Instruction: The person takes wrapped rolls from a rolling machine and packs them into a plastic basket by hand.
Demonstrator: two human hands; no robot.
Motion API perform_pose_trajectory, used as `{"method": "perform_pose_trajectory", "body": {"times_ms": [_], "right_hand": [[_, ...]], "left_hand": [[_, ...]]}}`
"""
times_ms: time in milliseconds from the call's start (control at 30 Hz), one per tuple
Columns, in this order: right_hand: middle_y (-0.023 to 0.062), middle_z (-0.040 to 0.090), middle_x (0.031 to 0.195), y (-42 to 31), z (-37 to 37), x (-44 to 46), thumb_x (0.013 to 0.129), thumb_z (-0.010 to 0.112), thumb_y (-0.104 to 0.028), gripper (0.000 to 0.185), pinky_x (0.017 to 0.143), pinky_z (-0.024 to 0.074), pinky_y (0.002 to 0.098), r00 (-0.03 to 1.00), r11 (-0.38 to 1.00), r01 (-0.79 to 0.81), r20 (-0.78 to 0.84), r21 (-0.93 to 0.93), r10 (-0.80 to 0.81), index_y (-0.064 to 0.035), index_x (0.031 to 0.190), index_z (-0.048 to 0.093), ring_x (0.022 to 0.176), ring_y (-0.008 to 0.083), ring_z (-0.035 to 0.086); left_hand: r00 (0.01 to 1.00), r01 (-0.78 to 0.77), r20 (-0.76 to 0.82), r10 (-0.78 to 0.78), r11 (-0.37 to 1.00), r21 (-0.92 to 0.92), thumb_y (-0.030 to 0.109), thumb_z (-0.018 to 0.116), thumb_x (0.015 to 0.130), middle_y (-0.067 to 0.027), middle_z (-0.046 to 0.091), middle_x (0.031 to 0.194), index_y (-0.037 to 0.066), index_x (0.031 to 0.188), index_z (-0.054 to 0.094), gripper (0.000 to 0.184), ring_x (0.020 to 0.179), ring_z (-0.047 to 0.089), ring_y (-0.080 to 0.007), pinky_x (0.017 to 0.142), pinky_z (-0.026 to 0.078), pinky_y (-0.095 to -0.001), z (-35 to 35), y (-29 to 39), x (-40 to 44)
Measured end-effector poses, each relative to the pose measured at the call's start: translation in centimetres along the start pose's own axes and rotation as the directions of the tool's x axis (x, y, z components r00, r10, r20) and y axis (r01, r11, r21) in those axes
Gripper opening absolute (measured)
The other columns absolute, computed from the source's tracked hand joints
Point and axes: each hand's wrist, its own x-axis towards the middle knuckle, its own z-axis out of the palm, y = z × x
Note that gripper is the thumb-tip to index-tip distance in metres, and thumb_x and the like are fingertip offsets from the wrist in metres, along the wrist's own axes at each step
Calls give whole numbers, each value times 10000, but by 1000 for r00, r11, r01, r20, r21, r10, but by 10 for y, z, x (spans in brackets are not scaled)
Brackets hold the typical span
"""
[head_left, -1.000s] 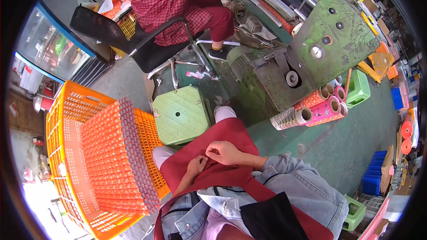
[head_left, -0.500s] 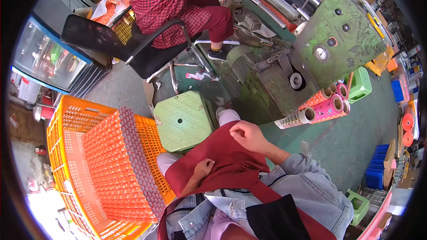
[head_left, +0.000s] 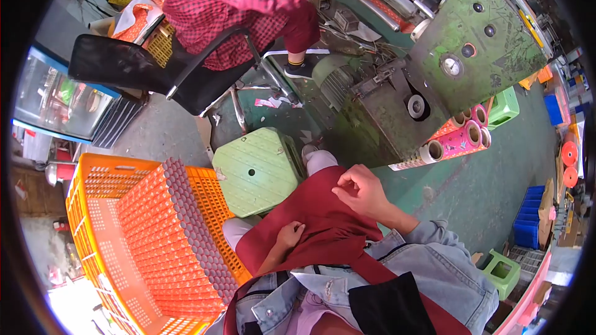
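Note:
My right hand point(head_left: 361, 196) is held over my lap, its fingers curled in toward the thumb, and nothing shows in it. Lower on my lap, my left hand point(head_left: 289, 236) lies against the dark red apron point(head_left: 323, 211) with its fingers loosely closed; no object shows there. To the left stands an orange plastic crate point(head_left: 112, 162) holding a large stack of red patterned paper tubes point(head_left: 161, 229) with grey round ends. A green plastic stool point(head_left: 254, 170) stands just ahead of my knees.
A green machine point(head_left: 478, 49) with buttons and a gauge rises ahead right, with patterned rolls point(head_left: 456, 141) beneath. A co-worker in a checked shirt point(head_left: 230, 0) sits on a black chair point(head_left: 118, 65). Small green stools point(head_left: 501, 275) and blue bins point(head_left: 529, 217) stand right.
My right hand has shifted slightly right and its fingers are lifted more. The co-worker's arm now reaches right over the machine's rollers, and the white sheet there is no longer seen. The view has tilted slightly.

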Motion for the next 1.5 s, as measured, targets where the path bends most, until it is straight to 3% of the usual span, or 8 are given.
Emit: {"method": "perform_pose_trajectory", "body": {"times_ms": [267,500,900,967,1067,1233,1433,1500], "right_hand": [[123,557,924,21,-69,136,751,696,-98,266,791,437,420,893,709,217,-156,-671,-421,-41,964,548,888,325,538],[119,602,982,127,-118,369,783,625,-178,264,816,488,416,916,220,-260,-312,-940,-253,-63,1016,578,970,273,578],[144,668,925,112,-219,112,760,614,-240,264,703,530,453,957,457,-259,-289,-851,4,-93,977,644,829,356,642],[210,660,856,83,-226,22,750,633,-267,304,663,504,456,844,543,-522,-306,-658,441,-19,924,658,783,399,633],[100,700,837,46,-188,-77,771,718,-206,298,680,505,351,888,887,-460,-17,-45,460,-26,1004,672,756,174,653],[28,671,993,18,-62,-23,780,707,-75,284,766,503,294,991,959,-136,32,249,132,-3,1048,650,855,118,618],[47,650,828,-40,100,74,783,671,-72,209,701,480,289,931,754,322,-46,572,-363,-37,989,653,743,83,556],[50,645,812,13,178,76,776,676,-76,188,688,478,294,949,675,154,82,721,-305,-41,959,648,728,94,560]], "left_hand": [[1000,-12,0,12,1000,-14,379,566,890,-197,667,908,52,1012,653,361,858,652,-348,757,510,-407,-2,-8,2],[996,82,-27,-82,996,-23,371,571,883,-205,661,909,47,1011,650,357,880,643,-369,758,505,-423,-5,2,-6],[997,-47,-52,50,997,56,363,581,888,-191,663,940,53,1008,646,339,908,642,-356,773,507,-416,-15,36,2],[986,-151,-62,153,988,40,355,580,895,-189,662,974,48,1022,639,337,934,638,-345,792,504,-412,-29,57,11],[906,-349,-246,344,937,26,243,640,874,-176,609,959,16,1069,584,304,911,606,-327,818,483,-377,-83,153,5],[-64,-898,-571,819,203,391,165,602,857,-180,552,1159,-15,1228,508,423,1062,527,-324,963,378,-389,-214,350,-94],[244,-419,-397,885,466,779,296,590,892,-113,569,819,29,891,589,267,841,561,-274,905,406,-415,-251,392,-196],[364,-265,-324,873,431,863,246,598,886,-94,587,940,32,1048,577,269,911,587,-254,986,378,-387,-248,369,-192]]}}
